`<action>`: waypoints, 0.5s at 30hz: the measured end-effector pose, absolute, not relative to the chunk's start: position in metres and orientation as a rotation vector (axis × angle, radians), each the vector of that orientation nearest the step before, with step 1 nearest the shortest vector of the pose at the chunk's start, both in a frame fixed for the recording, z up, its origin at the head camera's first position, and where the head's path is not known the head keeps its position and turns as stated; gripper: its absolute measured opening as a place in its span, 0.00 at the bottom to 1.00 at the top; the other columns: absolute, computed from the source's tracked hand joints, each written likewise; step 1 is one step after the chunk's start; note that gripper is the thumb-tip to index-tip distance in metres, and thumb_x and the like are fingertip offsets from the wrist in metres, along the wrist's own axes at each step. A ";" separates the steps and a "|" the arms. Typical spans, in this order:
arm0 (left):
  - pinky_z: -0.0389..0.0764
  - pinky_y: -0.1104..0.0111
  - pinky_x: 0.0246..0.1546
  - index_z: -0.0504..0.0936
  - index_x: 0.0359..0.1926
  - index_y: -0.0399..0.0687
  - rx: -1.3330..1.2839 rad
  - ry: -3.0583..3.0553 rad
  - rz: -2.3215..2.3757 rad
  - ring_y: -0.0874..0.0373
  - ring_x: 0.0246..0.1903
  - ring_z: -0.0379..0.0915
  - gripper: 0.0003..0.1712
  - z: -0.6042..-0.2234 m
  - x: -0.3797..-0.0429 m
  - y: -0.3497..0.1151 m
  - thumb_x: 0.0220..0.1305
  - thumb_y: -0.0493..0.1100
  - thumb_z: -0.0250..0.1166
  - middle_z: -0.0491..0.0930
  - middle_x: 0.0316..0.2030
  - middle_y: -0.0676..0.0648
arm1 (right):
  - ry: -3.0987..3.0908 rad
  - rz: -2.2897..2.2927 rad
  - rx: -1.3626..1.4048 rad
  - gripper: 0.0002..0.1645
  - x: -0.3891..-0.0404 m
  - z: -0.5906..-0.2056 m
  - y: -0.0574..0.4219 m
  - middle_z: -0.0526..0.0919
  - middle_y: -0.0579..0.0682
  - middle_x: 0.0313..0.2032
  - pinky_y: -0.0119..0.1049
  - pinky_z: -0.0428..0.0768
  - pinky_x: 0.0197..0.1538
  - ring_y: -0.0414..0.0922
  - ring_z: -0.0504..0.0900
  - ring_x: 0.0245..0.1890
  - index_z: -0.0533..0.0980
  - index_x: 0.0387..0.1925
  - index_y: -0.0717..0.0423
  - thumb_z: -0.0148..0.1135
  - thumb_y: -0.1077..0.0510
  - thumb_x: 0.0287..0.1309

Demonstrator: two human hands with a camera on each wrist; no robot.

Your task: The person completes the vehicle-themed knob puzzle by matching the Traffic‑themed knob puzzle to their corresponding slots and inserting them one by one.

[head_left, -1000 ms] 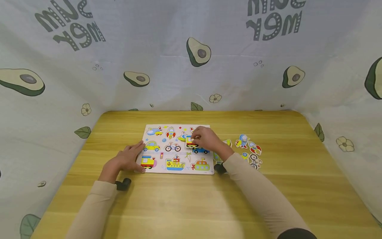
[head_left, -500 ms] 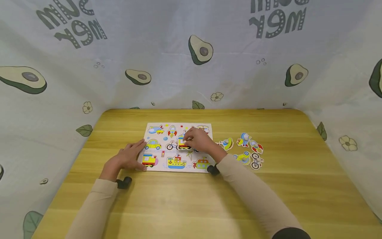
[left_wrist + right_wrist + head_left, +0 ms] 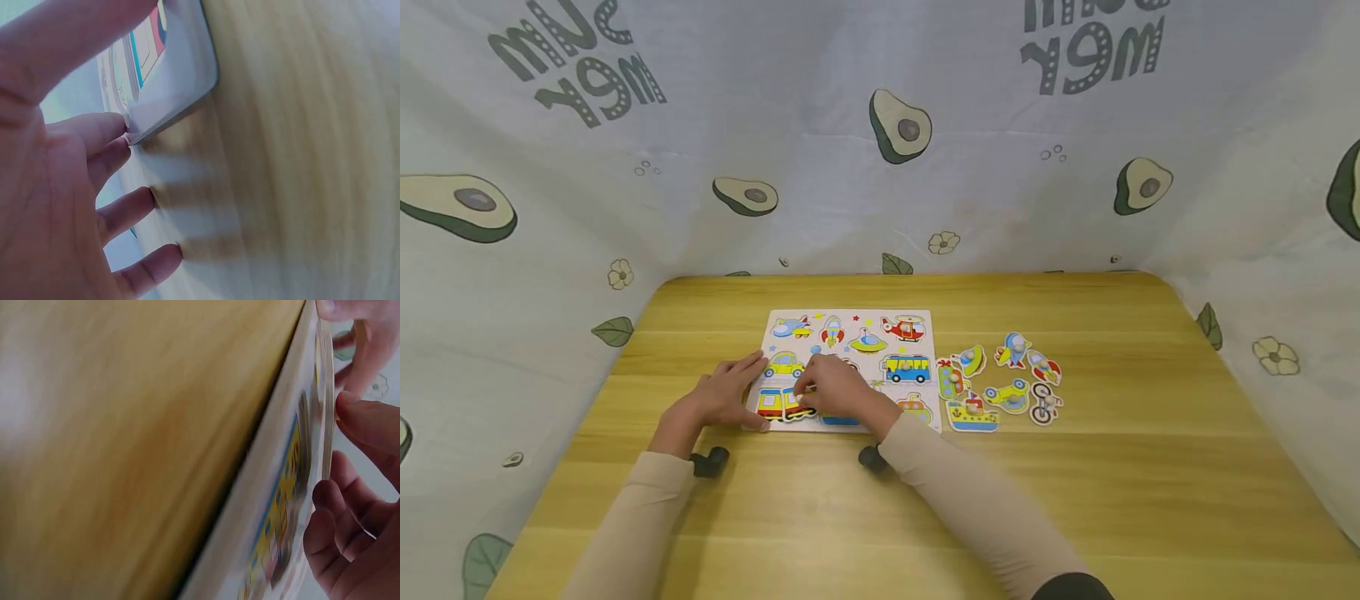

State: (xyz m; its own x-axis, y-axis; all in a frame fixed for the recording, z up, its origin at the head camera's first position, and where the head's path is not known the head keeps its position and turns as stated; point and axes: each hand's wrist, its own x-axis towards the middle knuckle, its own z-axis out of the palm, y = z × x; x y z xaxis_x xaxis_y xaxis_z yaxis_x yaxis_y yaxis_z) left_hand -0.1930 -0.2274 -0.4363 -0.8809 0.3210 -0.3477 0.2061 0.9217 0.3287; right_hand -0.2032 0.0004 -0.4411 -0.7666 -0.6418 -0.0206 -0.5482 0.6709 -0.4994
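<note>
A wooden knob-puzzle board with vehicle pictures lies on the table. My left hand rests spread along its left edge, thumb at the near left corner; the left wrist view shows fingertips reaching past the edge to the table. My right hand pinches the train puzzle piece by its knob. This piece is low over the board's lower left, just right of the printed train and partly covering it. A helicopter piece and a bus piece, both with knobs, sit in the board.
Right of the board lie several loose knobbed pieces: a ship, submarine, flying saucer, plane, rocket, car and bicycle. An avocado-print cloth hangs around the wooden table.
My right hand has carried the train piece left and nearer, from over the bus to the lower left of the board. My left hand has stayed at the board's edge.
</note>
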 end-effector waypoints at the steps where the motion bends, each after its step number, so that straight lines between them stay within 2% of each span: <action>1: 0.55 0.29 0.64 0.52 0.78 0.46 0.386 2.680 0.397 0.31 0.72 0.49 0.66 -0.437 -0.193 -0.227 0.45 0.64 0.77 0.46 0.79 0.41 | 2.691 -0.693 -0.963 0.07 -0.202 -0.442 -0.002 0.83 0.45 0.38 0.27 0.73 0.39 0.38 0.75 0.37 0.88 0.39 0.47 0.67 0.55 0.61; 6: 0.57 0.29 0.63 0.53 0.78 0.46 0.410 2.692 0.384 0.32 0.71 0.51 0.66 -0.438 -0.194 -0.225 0.45 0.65 0.77 0.47 0.79 0.41 | 2.719 -0.681 -0.868 0.06 -0.200 -0.445 -0.013 0.80 0.43 0.34 0.25 0.68 0.33 0.36 0.71 0.31 0.88 0.37 0.46 0.68 0.53 0.61; 15: 0.56 0.28 0.62 0.54 0.77 0.42 0.481 2.655 0.404 0.31 0.71 0.49 0.62 -0.432 -0.192 -0.230 0.48 0.59 0.77 0.46 0.79 0.38 | 2.723 -0.681 -0.815 0.07 -0.199 -0.447 -0.023 0.80 0.42 0.34 0.26 0.68 0.32 0.36 0.72 0.31 0.88 0.39 0.45 0.68 0.52 0.61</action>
